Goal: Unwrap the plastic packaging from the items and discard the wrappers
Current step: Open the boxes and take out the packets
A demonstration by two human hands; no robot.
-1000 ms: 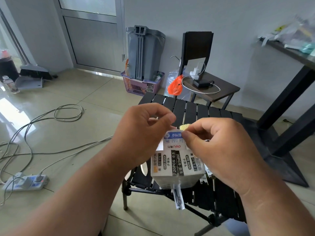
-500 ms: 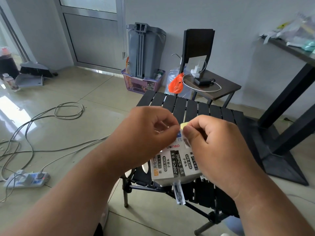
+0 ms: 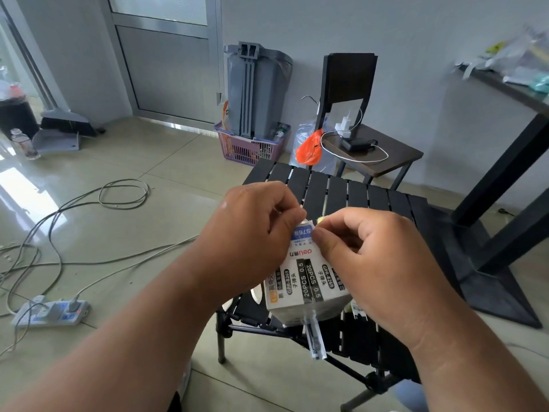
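A white plastic-wrapped pack of pen refills (image 3: 306, 281), printed with black labels and a blue top, hangs upright above the black slatted table (image 3: 341, 191). My left hand (image 3: 252, 236) pinches the wrapper at the pack's top left corner. My right hand (image 3: 368, 257) pinches the top right corner, where a small yellow bit shows between the fingertips. A clear strip with a dark piece inside (image 3: 315, 340) dangles below the pack. The pack's right side is hidden behind my right hand.
A grey bin (image 3: 252, 87) stands in a purple basket (image 3: 249, 147) by the far wall. A small dark stool (image 3: 371, 156) holds a charger and white cable, with an orange bag (image 3: 309, 148) beside it. Cables and a power strip (image 3: 50, 313) lie on the floor at left. A black table leg (image 3: 505, 185) rises at right.
The pack and both hands have drifted slightly up and back. The pinch at the top of the wrapper stays the same.
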